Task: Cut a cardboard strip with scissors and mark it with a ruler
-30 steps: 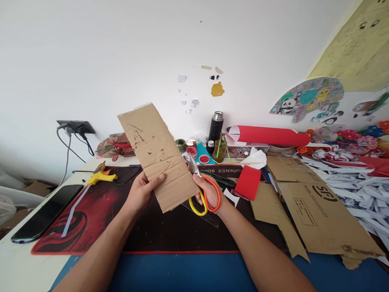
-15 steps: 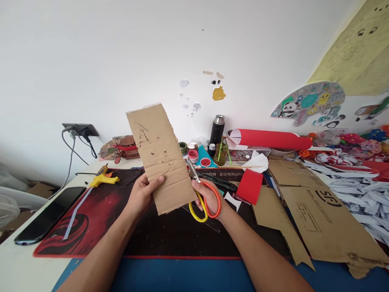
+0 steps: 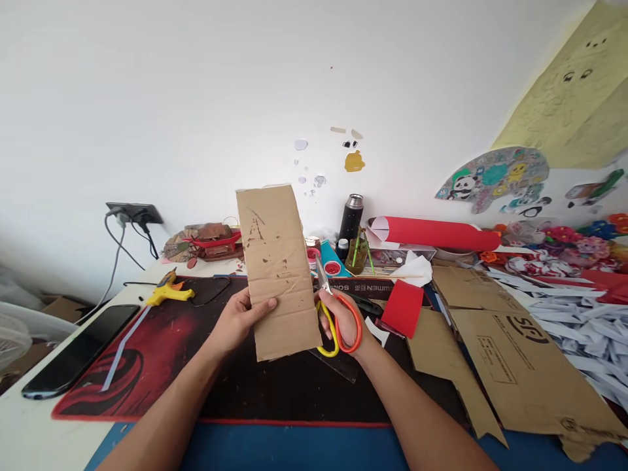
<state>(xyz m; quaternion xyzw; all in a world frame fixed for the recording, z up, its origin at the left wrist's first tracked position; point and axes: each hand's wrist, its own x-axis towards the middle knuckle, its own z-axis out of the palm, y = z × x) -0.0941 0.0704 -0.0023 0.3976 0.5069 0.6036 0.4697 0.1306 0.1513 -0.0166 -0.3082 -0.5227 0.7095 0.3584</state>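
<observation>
A brown cardboard piece (image 3: 277, 275), roughly rectangular with creases and dark scuffs, is held up above the desk mat. My left hand (image 3: 240, 320) grips its lower left edge, thumb on the front and the other fingers hidden behind. In my right hand (image 3: 346, 324) is a pair of scissors (image 3: 338, 327) with one yellow and one red-orange handle loop. Their blades point up and look nearly closed, beside the cardboard's right edge. Whether blades and cardboard touch I cannot tell. Below lies the dark mat (image 3: 294, 392) with a clear ruler-like strip (image 3: 338, 366) on it.
Left are a yellow glue gun (image 3: 169, 291), a phone (image 3: 83, 350) and a white strip (image 3: 125, 347). Paint jars (image 3: 332, 268), a black thermos (image 3: 352, 219) and a red paper roll (image 3: 436, 234) stand behind. Cardboard sheets (image 3: 510, 366) and white paper strips (image 3: 579, 347) lie right.
The cardboard has turned more upright, its top swinging to the right. My right hand and the scissors have shifted slightly right, and the whole view has tipped a little.
</observation>
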